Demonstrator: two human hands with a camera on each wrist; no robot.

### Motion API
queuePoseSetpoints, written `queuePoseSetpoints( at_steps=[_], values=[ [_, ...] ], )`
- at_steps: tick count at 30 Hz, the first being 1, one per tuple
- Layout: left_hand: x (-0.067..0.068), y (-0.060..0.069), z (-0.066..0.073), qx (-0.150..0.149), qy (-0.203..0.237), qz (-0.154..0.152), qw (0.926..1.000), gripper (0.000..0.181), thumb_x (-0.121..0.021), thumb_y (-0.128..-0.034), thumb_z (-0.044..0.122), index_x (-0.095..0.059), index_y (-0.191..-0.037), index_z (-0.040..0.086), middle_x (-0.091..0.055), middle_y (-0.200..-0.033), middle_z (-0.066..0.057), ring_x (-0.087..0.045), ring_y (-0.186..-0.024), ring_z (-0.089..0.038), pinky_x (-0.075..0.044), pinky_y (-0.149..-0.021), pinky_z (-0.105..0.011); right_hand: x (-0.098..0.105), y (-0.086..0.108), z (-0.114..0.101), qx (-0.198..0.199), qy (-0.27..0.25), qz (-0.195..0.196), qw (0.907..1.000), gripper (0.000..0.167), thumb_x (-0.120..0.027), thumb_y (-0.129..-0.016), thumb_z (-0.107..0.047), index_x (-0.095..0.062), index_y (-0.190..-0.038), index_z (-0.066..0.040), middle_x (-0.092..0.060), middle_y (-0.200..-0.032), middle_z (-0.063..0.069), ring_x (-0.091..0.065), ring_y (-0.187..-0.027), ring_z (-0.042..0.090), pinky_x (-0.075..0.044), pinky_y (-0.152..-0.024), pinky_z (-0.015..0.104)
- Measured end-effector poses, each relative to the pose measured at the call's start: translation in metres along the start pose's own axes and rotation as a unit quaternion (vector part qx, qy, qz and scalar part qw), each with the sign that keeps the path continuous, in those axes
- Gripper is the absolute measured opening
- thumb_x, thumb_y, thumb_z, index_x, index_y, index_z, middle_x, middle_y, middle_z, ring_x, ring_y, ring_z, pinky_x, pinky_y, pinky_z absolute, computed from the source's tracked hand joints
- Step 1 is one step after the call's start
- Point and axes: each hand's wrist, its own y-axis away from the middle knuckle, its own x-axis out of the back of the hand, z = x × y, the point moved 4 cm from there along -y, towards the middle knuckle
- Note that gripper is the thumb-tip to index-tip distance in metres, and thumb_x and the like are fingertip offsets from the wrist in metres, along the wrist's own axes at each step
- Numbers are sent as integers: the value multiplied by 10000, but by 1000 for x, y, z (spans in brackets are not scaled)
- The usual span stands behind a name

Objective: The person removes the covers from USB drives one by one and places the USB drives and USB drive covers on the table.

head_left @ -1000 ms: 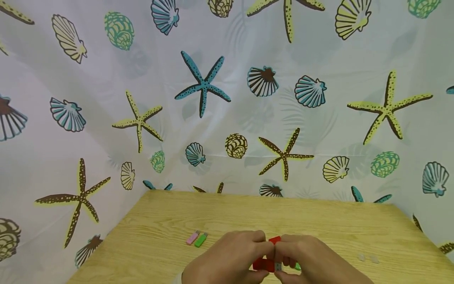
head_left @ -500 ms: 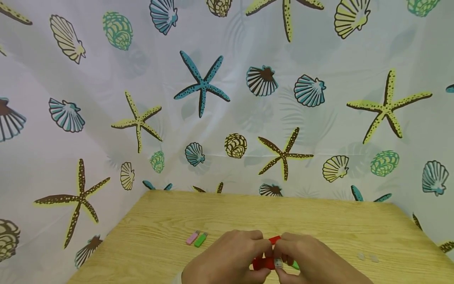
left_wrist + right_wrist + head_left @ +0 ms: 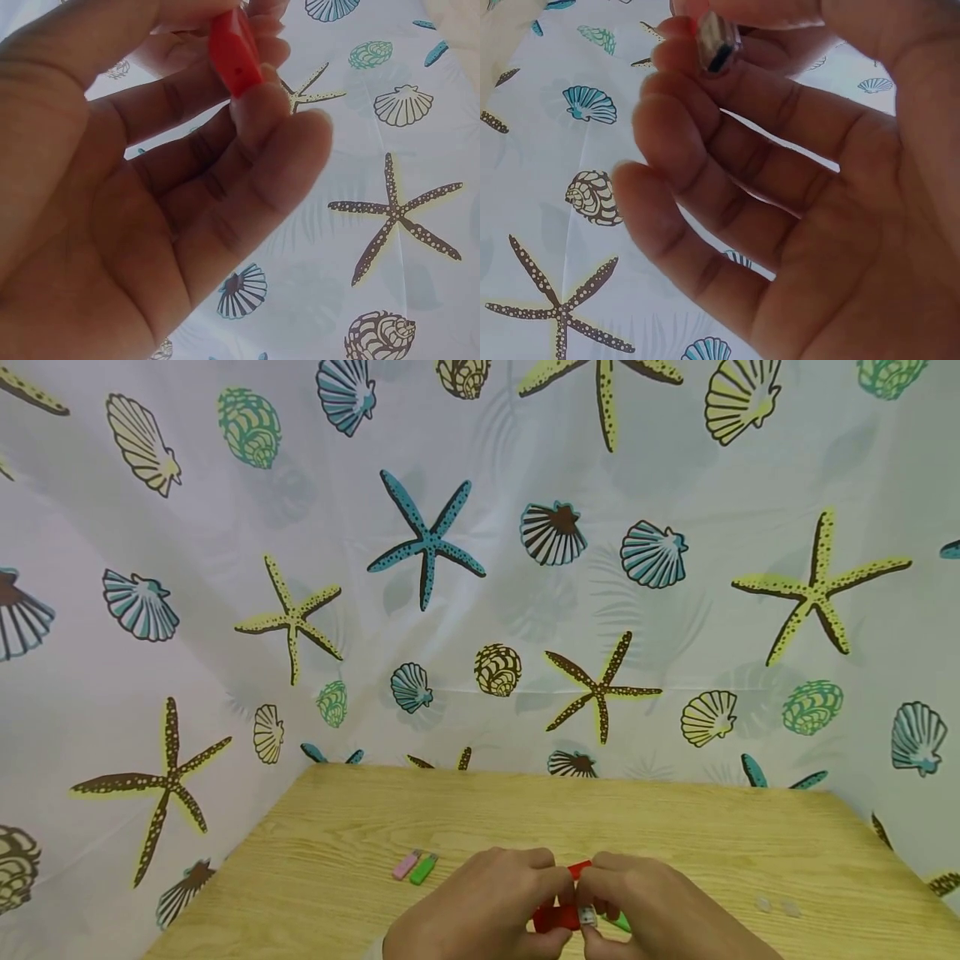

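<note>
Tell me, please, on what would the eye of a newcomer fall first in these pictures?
Probably on the white cloth behind the wooden table, with its large printed starfish and seashells filling most of the head view. Next, low near the middle, the fingers of the left hand and right hand pinch a red USB stick. Left of them, a pink USB stick lies beside a green USB stick.

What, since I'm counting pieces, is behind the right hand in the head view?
Parts of a green object and a red piece; whatever else the right hand covers can't be seen.
</note>
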Motion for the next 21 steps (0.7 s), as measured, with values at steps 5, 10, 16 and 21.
queuePoseSetpoints(
  at_steps=[5,10,16,21],
  values=[
    [0,1,0,-17,-38,68,10000,75,-706,-880,245,-645,-904,207,-465,-728,161,-408,-609,89,-340,-550,-70,-1,0,-2,19,182,183,9997,239,-694,-813,-145,-669,-984,-310,-548,-861,-233,-523,-740,-44,-505,-646,226],
    [-1,1,0,9,79,58,10000,75,-704,-878,231,-632,-889,210,-456,-728,169,-407,-615,92,-343,-558,-71,-3,-1,-4,95,233,315,9992,255,-686,-774,-116,-646,-923,-319,-527,-814,-232,-497,-695,-40,-467,-602,200],
    [-1,1,-1,-1,142,1,9999,86,-712,-874,219,-649,-931,210,-481,-758,167,-427,-646,102,-359,-584,-63,-4,-2,-5,171,-130,236,9995,281,-634,-769,-62,-638,-901,-310,-547,-779,-223,-499,-652,-34,-445,-566,190],
    [2,3,-2,-4,152,-32,9999,112,-723,-875,232,-656,-963,216,-519,-801,162,-460,-679,99,-376,-606,-56,-2,-2,2,38,-301,104,9995,249,-613,-810,7,-594,-847,-239,-534,-726,-205,-501,-612,-39,-462,-557,191]
  ],
)
